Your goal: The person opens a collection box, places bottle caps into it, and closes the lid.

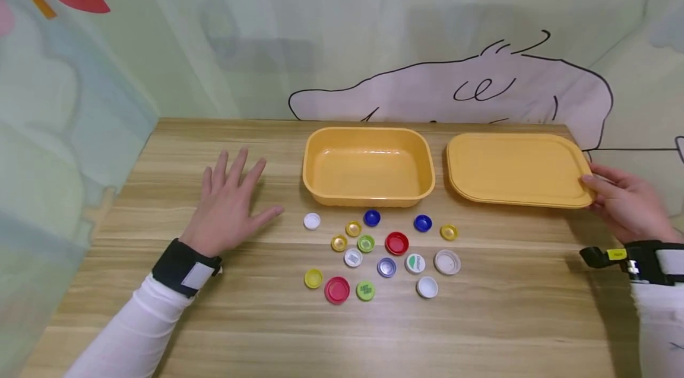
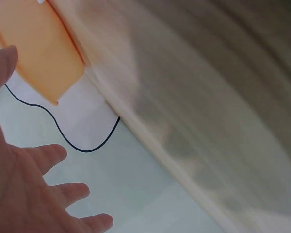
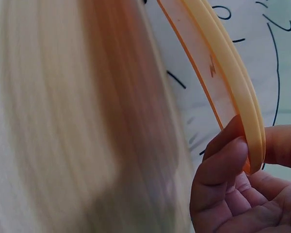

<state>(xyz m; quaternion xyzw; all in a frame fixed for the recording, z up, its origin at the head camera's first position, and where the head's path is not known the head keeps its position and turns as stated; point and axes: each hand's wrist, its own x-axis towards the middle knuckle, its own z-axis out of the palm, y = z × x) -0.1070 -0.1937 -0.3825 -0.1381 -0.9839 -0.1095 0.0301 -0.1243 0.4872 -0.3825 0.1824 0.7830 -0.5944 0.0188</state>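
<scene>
My right hand (image 1: 627, 200) pinches the right end of a flat orange lid (image 1: 518, 167), thumb on top and fingers curled beneath. In the right wrist view the lid (image 3: 233, 73) stands edge-on between thumb and fingers, above the table. My left hand (image 1: 227, 206) is spread with nothing in it, left of an orange rectangular box (image 1: 369, 173) that stands without a cover at the back of the table. In the left wrist view, the fingers (image 2: 70, 194) are apart and the box (image 2: 39, 43) shows beyond the thumb.
In front of the box lie several bottle caps, among them a red cap (image 1: 397, 243), a blue cap (image 1: 423, 223), a white cap (image 1: 427, 287) and a yellow cap (image 1: 313, 278). A printed cloth (image 1: 374, 22) hangs behind the wooden table (image 1: 256, 330).
</scene>
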